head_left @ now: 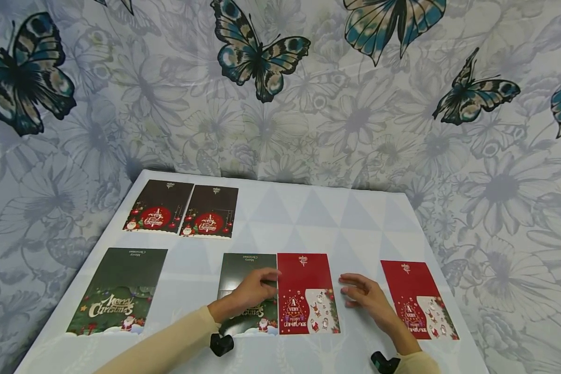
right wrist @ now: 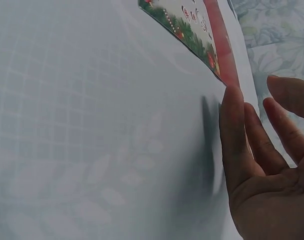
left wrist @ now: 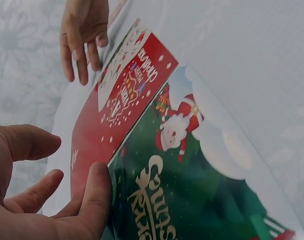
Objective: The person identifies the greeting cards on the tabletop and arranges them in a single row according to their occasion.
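Observation:
My left hand (head_left: pixel 254 292) lies over the middle green Christmas card (head_left: pixel 263 327), covering part of it. Its fingers are relaxed and spread, with fingertips right at the edge where this card meets a red Christmas card (head_left: pixel 304 270). In the left wrist view, the green card (left wrist: pixel 191 165) and the red card (left wrist: pixel 127 100) lie side by side, nearly edge to edge. To the right of that red card is my right hand (head_left: pixel 366 298), holding nothing, its fingers loosely extended. A second red card (head_left: pixel 406 283) lies just beyond it.
Another green card (head_left: pixel 117 291) lies at the left of the white table (head_left: pixel 187 306). Two dark brown cards (head_left: pixel 158 205) with red baubles sit side by side at the back left. Behind the table hangs a butterfly-patterned cloth (head_left: pixel 308 130).

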Available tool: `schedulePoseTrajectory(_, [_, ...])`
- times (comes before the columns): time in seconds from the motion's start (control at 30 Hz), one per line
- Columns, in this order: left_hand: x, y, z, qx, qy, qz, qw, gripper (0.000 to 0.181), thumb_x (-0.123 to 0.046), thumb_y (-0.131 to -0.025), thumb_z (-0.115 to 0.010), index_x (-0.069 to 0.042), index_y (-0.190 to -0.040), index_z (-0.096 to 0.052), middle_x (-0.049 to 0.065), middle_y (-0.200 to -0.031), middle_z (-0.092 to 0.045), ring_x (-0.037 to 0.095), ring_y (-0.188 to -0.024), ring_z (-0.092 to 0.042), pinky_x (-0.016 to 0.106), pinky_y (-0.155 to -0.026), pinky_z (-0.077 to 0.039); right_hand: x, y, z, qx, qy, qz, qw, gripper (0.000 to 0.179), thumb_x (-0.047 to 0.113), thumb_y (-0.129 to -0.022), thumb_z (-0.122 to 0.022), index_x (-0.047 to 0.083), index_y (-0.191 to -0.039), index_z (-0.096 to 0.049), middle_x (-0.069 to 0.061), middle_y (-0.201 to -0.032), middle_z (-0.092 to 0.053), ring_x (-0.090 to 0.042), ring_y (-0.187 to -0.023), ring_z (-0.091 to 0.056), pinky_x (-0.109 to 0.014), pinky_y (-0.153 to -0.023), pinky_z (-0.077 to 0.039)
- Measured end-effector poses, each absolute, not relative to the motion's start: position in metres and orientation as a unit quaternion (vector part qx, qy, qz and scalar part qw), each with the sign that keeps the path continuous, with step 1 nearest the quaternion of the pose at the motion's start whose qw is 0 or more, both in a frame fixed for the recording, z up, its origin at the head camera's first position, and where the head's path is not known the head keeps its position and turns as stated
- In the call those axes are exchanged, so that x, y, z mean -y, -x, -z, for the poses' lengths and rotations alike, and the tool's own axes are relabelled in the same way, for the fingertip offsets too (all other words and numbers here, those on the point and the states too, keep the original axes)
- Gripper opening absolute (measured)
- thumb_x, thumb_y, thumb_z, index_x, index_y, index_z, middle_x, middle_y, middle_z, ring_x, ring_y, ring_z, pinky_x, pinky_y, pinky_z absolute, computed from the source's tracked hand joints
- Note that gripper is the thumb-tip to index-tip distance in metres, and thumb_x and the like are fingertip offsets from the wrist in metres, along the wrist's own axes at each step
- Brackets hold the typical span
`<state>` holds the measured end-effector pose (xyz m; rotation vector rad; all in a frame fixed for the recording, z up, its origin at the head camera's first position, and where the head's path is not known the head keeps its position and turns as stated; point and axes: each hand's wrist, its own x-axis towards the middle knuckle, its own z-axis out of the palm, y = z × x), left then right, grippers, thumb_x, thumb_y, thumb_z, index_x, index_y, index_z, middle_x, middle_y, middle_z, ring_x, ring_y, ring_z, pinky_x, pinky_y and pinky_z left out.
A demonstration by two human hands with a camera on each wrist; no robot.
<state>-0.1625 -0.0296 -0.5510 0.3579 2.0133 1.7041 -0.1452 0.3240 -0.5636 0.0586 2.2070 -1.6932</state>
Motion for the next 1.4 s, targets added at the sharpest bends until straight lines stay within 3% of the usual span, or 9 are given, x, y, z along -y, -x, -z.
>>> schedulePoseTrajectory(0.2, [0.022, 0.156, 0.549, -0.72, -0.114, -0.635, 0.257, 0.05, -0.004, -0.093, -0.063, 0.006, -0.139, -0.05, 0.029, -0.139, -0.049, 0.03, -0.103, -0.066, 0.047, -0.086, -0.056, -0.323, 0.142, 0.562, -0.773, -0.017, 0.606, 0.186, 0.053, 0.02, -0.099, -0.064, -0.003, -0.143, -0.048, -0.027, -0.144, -0.052, -0.015, -0.11, -0.068, -0.035, -0.083, -0.059])
schedulePoseTrajectory(0.53, [0.014, 0.152, 0.541, -0.705, -0.087, -0.644, 0.284, 0.056, -0.008, -0.092, -0.065, 0.004, -0.143, -0.046, 0.027, -0.144, -0.045, 0.025, -0.106, -0.062, 0.049, -0.09, -0.054, -0.323, 0.143, 0.562, -0.774, -0.027, 0.604, 0.189, 0.051, 0.02, -0.098, -0.065, -0.002, -0.142, -0.049, -0.024, -0.142, -0.055, -0.013, -0.112, -0.068, -0.034, -0.083, -0.059])
schedulePoseTrajectory(0.9, [0.008, 0.153, 0.535, -0.701, -0.052, -0.646, 0.297, 0.059, -0.01, -0.09, -0.067, 0.0, -0.144, -0.045, 0.025, -0.147, -0.042, 0.04, -0.128, -0.042, 0.056, -0.099, -0.047, -0.321, 0.142, 0.557, -0.78, 0.003, 0.589, 0.211, 0.051, 0.02, -0.099, -0.064, -0.004, -0.141, -0.049, -0.028, -0.142, -0.054, -0.032, -0.121, -0.063, -0.034, -0.087, -0.058])
schedulePoseTrajectory(1.13, [0.007, 0.152, 0.537, -0.68, -0.041, -0.665, 0.306, 0.062, -0.009, -0.091, -0.065, 0.001, -0.147, -0.042, 0.026, -0.153, -0.036, 0.038, -0.129, -0.041, 0.059, -0.105, -0.042, -0.32, 0.142, 0.558, -0.77, 0.007, 0.6, 0.219, 0.051, 0.02, -0.1, -0.063, -0.006, -0.141, -0.048, -0.029, -0.141, -0.054, -0.034, -0.123, -0.061, -0.034, -0.089, -0.058])
schedulePoseTrajectory(1.4, [0.001, 0.15, 0.534, -0.665, -0.01, -0.682, 0.306, 0.069, -0.007, -0.089, -0.064, 0.003, -0.149, -0.033, 0.03, -0.153, -0.03, 0.046, -0.134, -0.037, 0.062, -0.109, -0.036, -0.318, 0.143, 0.558, -0.767, -0.004, 0.601, 0.224, 0.05, 0.021, -0.101, -0.061, -0.004, -0.142, -0.049, -0.026, -0.141, -0.056, -0.024, -0.119, -0.065, -0.032, -0.088, -0.058])
